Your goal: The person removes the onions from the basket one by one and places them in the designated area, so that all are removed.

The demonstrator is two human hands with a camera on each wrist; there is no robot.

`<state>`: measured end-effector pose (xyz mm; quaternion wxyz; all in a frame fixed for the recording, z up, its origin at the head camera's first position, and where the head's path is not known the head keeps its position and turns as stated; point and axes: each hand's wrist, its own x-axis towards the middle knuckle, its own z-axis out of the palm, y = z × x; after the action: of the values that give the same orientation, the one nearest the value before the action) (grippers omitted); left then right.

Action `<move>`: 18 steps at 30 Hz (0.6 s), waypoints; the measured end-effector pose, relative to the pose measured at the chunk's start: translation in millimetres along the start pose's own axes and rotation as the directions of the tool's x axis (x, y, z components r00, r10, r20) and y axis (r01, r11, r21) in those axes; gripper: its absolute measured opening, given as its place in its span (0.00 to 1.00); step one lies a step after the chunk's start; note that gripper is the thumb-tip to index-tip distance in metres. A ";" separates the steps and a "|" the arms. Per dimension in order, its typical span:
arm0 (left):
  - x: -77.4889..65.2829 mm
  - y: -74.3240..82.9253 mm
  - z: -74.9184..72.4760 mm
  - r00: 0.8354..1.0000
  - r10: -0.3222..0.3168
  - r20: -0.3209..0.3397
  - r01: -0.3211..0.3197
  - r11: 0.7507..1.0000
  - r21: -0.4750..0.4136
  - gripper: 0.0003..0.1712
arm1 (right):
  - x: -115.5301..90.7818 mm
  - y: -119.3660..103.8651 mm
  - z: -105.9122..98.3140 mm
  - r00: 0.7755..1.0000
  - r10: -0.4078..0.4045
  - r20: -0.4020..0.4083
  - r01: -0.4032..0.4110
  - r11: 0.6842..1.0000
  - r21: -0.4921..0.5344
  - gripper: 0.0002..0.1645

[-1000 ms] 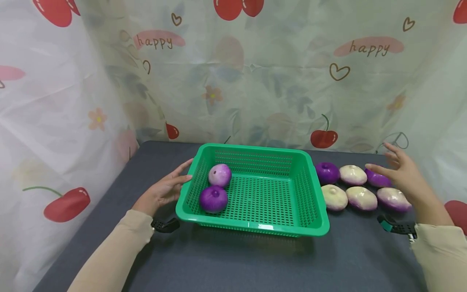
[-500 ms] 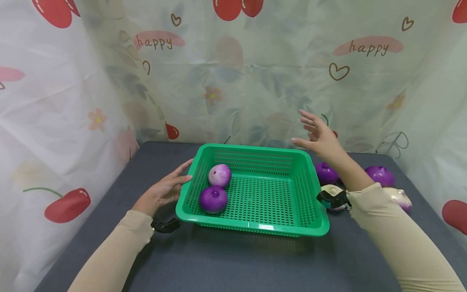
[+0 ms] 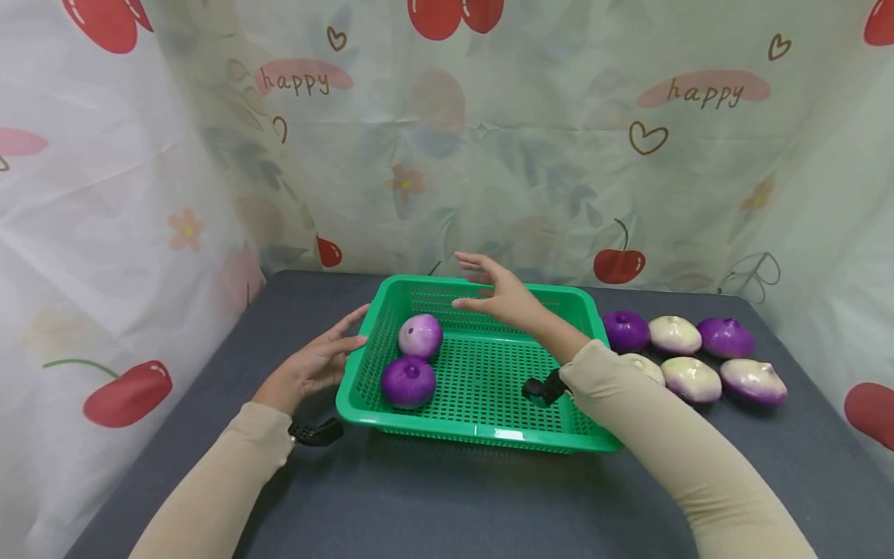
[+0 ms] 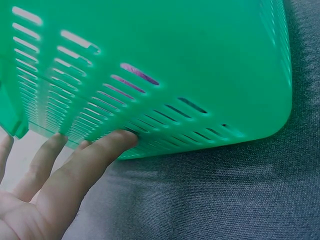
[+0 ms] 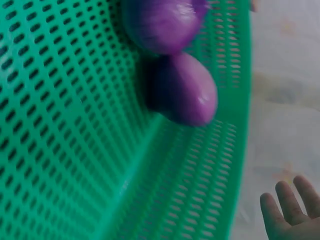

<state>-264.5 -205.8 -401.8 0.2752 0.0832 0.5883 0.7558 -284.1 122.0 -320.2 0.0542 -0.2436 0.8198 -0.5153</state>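
A green plastic basket (image 3: 457,432) with slotted walls stands on the table. At its left end lie two onions: a pale purple-and-white onion (image 3: 421,335) behind a deep purple onion (image 3: 408,382). My left hand (image 3: 313,368) is at the basket's left side; its fingertips touch the slotted wall (image 4: 165,75) in the left wrist view. Over the back part of the basket hovers my right hand (image 3: 508,300), fingers spread and nothing held. In the right wrist view its fingers (image 5: 282,205) appear beyond the rim, apart from the onions.
Right of the basket, several onions sit in two rows, among them a purple onion (image 3: 726,337) and a whitish onion (image 3: 691,379). My right sleeve (image 3: 670,435) partly covers one near the basket. A printed curtain (image 3: 489,155) hangs behind the dark table (image 3: 447,505).
My right hand has swept left, from above the onions on the right to over the basket, holding nothing. The left hand and the basket have stayed put.
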 end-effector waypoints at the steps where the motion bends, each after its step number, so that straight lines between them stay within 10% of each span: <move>1: 0.0 0.1 0.0 1.000 -0.001 -0.003 0.001 1.000 0.004 0.40 | 3.3 2.4 5.4 1.000 0.008 0.012 -0.008 1.000 0.008 0.45; 18: -1.1 0.4 2.2 1.000 -0.008 -0.018 0.009 1.000 0.025 0.40 | 34.0 36.7 58.8 0.955 0.195 0.222 -0.181 0.980 -0.084 0.43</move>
<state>-262.7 -204.6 -400.5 0.2721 0.0776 0.6004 0.7480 -306.5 71.2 -373.9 0.1894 -0.2237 0.8434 -0.4504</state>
